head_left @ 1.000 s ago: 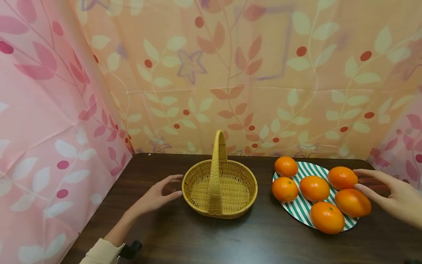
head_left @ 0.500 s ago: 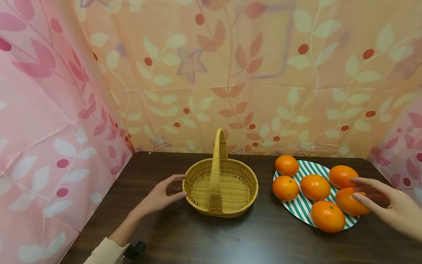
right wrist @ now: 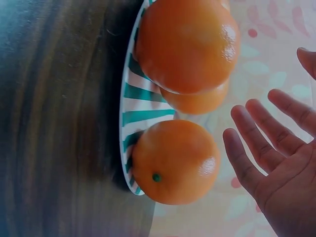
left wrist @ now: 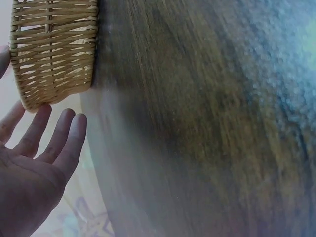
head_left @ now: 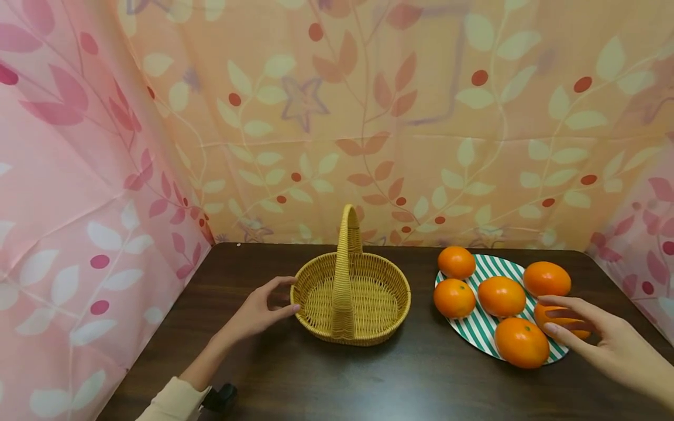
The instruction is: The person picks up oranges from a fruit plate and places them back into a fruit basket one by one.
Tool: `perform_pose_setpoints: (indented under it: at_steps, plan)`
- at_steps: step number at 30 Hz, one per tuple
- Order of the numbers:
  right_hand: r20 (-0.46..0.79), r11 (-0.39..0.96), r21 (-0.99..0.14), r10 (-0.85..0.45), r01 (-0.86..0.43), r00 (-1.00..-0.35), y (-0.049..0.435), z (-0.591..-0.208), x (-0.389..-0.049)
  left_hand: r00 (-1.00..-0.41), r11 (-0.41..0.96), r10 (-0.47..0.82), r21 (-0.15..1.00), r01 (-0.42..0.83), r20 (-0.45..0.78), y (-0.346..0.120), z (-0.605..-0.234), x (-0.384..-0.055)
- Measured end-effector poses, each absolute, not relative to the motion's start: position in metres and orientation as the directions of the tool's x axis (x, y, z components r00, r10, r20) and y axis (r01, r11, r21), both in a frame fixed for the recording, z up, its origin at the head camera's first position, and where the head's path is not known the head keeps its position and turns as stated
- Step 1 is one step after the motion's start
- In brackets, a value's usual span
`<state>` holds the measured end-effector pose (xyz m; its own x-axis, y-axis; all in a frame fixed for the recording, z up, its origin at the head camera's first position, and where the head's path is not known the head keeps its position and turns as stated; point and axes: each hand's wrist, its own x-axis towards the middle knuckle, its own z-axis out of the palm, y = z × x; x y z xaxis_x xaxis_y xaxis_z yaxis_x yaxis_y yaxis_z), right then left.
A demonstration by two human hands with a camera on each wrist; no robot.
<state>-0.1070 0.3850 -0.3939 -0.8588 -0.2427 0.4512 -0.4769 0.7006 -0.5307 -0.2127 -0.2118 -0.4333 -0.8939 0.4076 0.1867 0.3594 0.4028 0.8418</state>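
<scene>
A yellow wicker basket [head_left: 371,304] with a tall arched handle stands mid-table with nothing in it. At its left side is my left hand [head_left: 255,313], fingertips and thumb at the rim; in the left wrist view the fingers are fairly straight, beside the basket wall [left wrist: 54,54]. Several oranges lie on a green-and-white striped plate [head_left: 489,266] at the right. My right hand [head_left: 605,339] hovers with spread fingers over the rightmost orange [head_left: 539,316], partly hiding it. In the right wrist view, a gap separates those fingers from the nearer orange [right wrist: 175,163].
A dark wooden table [head_left: 400,386] carries everything. Floral cloth [head_left: 263,146] hangs behind it and at both sides. The front orange [head_left: 521,343] lies at the plate's near edge. A black device [head_left: 220,399] sits at my left wrist.
My right hand has moved left and nearer, from the back right orange to over the rightmost one. My left hand has edged slightly right, to the basket rim. Basket and oranges stay put.
</scene>
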Motion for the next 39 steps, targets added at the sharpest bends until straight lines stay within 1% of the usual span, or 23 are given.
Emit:
perform_pose_setpoints:
  at_steps: [5,15,18,24,39]
  plan:
    - [0.446,0.696,-0.525,-0.265,-0.490,-0.855,0.383,-0.400,-0.105,-0.893,0.403,0.414,0.844,0.354,0.177,-0.214,-0.435,-0.214]
    - [0.446,0.737,-0.500,-0.231,-0.455,-0.865,0.371,-0.407,-0.101,-0.889,0.424,0.423,0.828,0.367,0.178,-0.218,-0.435,-0.213]
    - [0.438,0.757,-0.489,-0.217,-0.433,-0.872,0.368,-0.409,-0.099,-0.886,0.428,0.428,0.823,0.373,0.178,-0.218,-0.434,-0.214]
    - [0.382,0.800,-0.481,-0.177,-0.358,-0.907,0.364,-0.413,-0.097,-0.886,0.431,0.429,0.823,0.371,0.175,-0.218,-0.433,-0.214]
    - [0.339,0.840,-0.452,-0.149,-0.300,-0.929,0.357,-0.423,-0.094,-0.883,0.432,0.437,0.822,0.372,0.170,-0.216,-0.434,-0.215]
